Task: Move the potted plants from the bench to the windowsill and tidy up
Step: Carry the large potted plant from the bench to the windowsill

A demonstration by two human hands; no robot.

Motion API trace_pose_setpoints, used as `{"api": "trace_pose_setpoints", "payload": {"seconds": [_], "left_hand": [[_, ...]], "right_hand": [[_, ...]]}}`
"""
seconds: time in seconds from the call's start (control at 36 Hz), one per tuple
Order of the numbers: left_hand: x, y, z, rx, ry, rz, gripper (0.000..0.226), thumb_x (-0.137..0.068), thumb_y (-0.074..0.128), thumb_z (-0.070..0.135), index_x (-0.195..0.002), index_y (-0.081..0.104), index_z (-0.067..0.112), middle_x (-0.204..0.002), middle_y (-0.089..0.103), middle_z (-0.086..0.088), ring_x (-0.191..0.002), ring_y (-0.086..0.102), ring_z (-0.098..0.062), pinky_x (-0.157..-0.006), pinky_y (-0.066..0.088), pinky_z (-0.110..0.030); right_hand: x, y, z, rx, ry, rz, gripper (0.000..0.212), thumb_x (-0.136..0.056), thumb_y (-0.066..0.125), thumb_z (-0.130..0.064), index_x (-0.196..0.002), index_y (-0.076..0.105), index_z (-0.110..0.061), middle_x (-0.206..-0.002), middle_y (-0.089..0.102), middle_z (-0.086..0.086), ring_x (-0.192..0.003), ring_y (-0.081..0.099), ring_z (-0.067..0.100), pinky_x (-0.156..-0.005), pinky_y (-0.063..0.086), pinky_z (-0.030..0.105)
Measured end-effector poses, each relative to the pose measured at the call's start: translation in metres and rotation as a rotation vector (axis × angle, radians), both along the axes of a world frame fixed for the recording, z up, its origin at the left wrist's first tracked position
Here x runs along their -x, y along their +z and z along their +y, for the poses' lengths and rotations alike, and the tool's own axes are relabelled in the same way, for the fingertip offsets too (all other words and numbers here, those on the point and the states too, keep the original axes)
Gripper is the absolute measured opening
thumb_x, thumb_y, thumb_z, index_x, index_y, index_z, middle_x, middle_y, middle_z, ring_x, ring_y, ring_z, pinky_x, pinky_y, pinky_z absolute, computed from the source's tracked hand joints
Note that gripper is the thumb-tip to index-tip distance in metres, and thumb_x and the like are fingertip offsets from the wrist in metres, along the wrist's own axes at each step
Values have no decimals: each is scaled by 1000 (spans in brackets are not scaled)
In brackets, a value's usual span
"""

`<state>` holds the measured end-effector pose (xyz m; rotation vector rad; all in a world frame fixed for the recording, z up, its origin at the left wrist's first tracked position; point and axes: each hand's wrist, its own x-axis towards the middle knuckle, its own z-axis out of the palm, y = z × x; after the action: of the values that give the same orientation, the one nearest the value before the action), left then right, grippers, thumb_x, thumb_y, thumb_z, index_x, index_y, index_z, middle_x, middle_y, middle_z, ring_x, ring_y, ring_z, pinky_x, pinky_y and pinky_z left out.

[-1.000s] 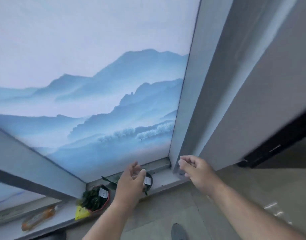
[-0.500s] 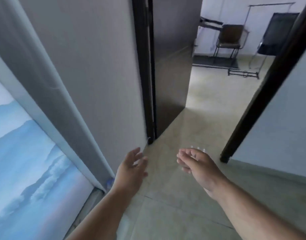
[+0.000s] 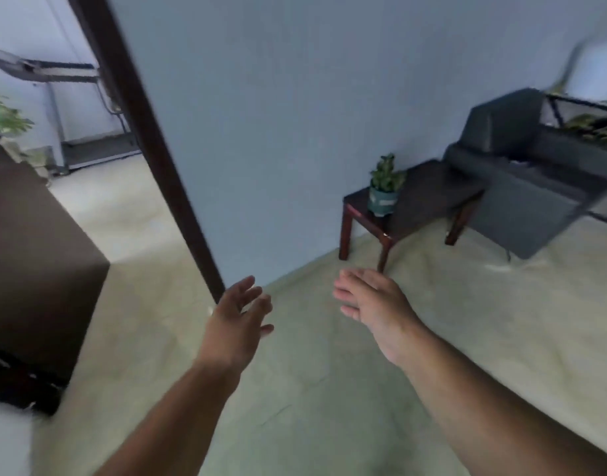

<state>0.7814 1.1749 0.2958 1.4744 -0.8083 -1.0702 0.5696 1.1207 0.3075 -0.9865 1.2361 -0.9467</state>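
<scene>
A small green plant in a teal pot stands upright on the left end of a dark wooden bench against the blue-grey wall. My left hand and my right hand are stretched out over the floor in the middle of the view, fingers spread, nothing in either. Both are well short of the bench; my right hand is nearer its front left leg. The windowsill is out of view.
A dark grey sofa stands right of the bench, with leaves behind it. A dark door frame and a dark brown door are at left. Another leafy plant shows through the doorway. Pale floor lies ahead.
My view has swung from the windowsill, past the doorway, to the bench and sofa. My left hand has let go of the pot on the sill; both hands are open now.
</scene>
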Motion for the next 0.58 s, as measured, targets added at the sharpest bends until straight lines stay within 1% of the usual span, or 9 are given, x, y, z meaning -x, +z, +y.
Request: {"api": "trace_pose_setpoints", "payload": {"seconds": [0.03, 0.08, 0.17, 0.22, 0.28, 0.39, 0.5, 0.58], "left_hand": [[11, 3, -8, 3, -19, 2, 40, -95, 67, 18, -131, 54, 29, -126, 63, -3, -105, 70, -21, -80, 60, -42], [63, 7, -39, 13, -127, 5, 38, -95, 67, 20, -129, 54, 32, -127, 63, 0, -105, 71, -18, -82, 61, -42], [119, 15, -72, 15, -264, -48, 41, -94, 68, 26, -131, 54, 33, -129, 63, 5, -103, 72, -13, -84, 62, -40], [147, 18, -91, 11, -315, -72, 41, -94, 67, 27, -132, 53, 32, -130, 63, 4, -105, 71, -13, -87, 62, -43], [170, 18, -107, -2, -351, -76, 37, -95, 66, 26, -129, 53, 33, -130, 62, 3, -107, 70, -15, -88, 61, -44], [208, 12, -144, -29, -432, -89, 38, -95, 67, 25, -129, 54, 32, -129, 62, 3, -106, 70, -15, -81, 62, -35], [229, 6, -193, -38, -469, -78, 41, -95, 66, 26, -134, 53, 30, -125, 62, 7, -107, 69, -13, -73, 60, -26], [235, 3, -237, -32, -465, -41, 44, -96, 66, 27, -137, 51, 28, -126, 61, 7, -109, 68, -14, -73, 61, -25]], "right_hand": [[10, 4, -7, 5, -18, 2, 23, -99, 63, -29, -119, 63, -19, -115, 73, 0, -103, 72, 10, -90, 58, 32], [63, 11, -25, 20, -110, 15, 23, -99, 63, -31, -118, 65, -19, -113, 74, -1, -102, 72, 7, -88, 58, 29], [120, 17, -43, 19, -183, 7, 25, -96, 63, -37, -117, 65, -22, -115, 73, -3, -106, 71, 8, -95, 57, 32], [146, 17, -52, 8, -224, 2, 28, -96, 63, -37, -120, 64, -21, -116, 73, -4, -107, 71, 7, -97, 57, 33], [167, 14, -61, -7, -276, 11, 29, -97, 62, -36, -120, 64, -20, -113, 73, -4, -106, 71, 8, -95, 58, 32], [203, 3, -81, -32, -353, 19, 34, -98, 61, -36, -126, 63, -19, -117, 73, -2, -106, 71, 8, -89, 60, 26], [227, -10, -111, -49, -392, 44, 35, -98, 60, -39, -126, 64, -20, -117, 73, -2, -107, 71, 10, -93, 58, 31], [240, -13, -146, -40, -408, 65, 36, -96, 61, -41, -125, 64, -19, -116, 74, -1, -108, 71, 11, -92, 58, 31]]}}
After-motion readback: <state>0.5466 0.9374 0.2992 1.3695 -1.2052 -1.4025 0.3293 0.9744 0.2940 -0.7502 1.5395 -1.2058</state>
